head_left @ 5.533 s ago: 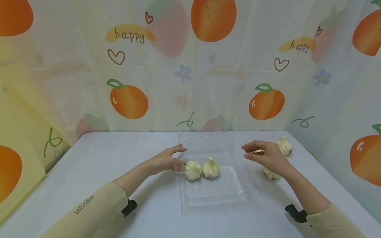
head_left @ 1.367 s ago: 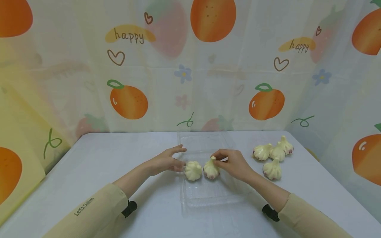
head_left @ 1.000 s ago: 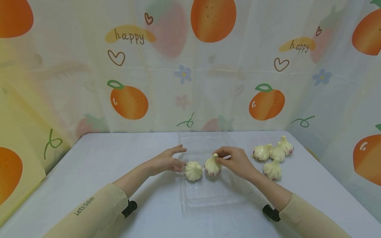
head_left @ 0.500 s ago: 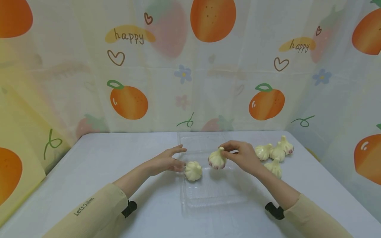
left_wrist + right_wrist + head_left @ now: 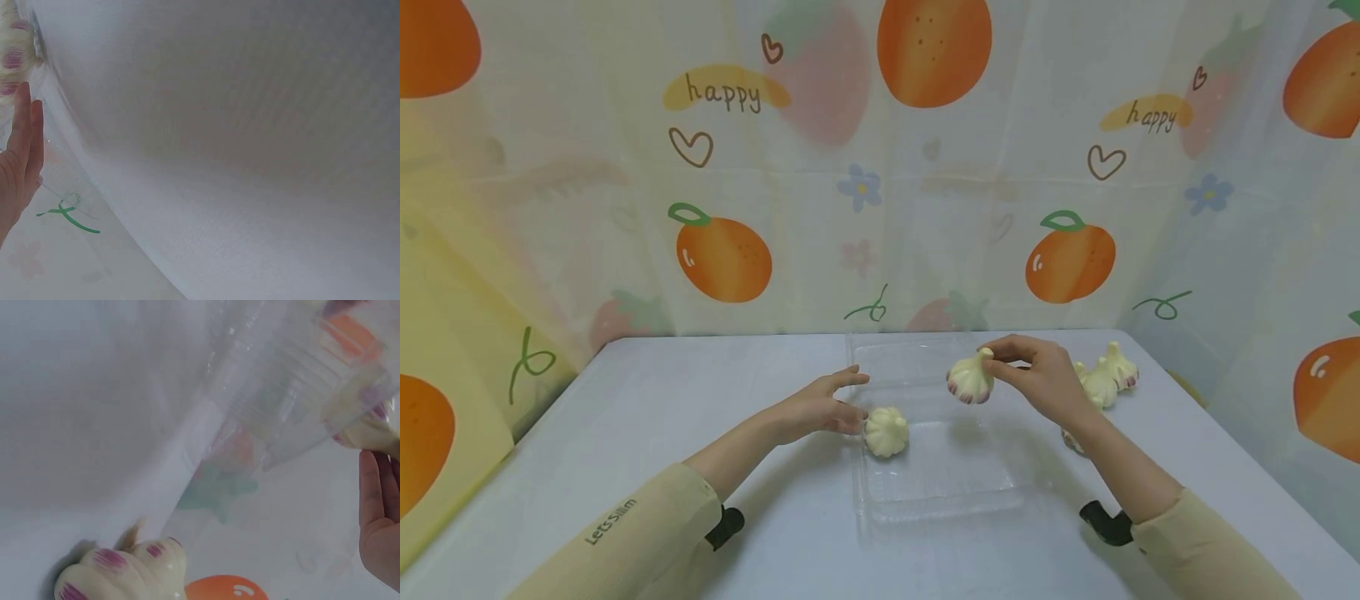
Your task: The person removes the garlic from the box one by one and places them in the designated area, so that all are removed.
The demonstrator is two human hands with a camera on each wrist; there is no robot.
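Observation:
My right hand (image 5: 1045,379) pinches a white garlic bulb (image 5: 972,379) by its stem, holding it raised above the clear plastic box (image 5: 940,505). In the right wrist view that bulb (image 5: 359,425) shows purple streaks, at the fingertips of the hand (image 5: 381,528). Another garlic bulb (image 5: 886,432) sits inside the box at its left side. My left hand (image 5: 812,408) is at the box's left edge, fingers extended, thumb close to this bulb; whether it touches the box is hard to tell. The left wrist view catches only part of the hand (image 5: 19,162).
Several garlic bulbs (image 5: 1101,388) cluster at the table's right, partly hidden behind my right hand and forearm. The box's clear lid (image 5: 898,360) lies folded back toward the rear. A printed curtain (image 5: 820,250) hangs behind the white table (image 5: 700,375).
Earlier two bulbs sat in the box. My right hand took the right one by its stem, lifted it, and carried it up, back and rightward. The left hand has stayed put.

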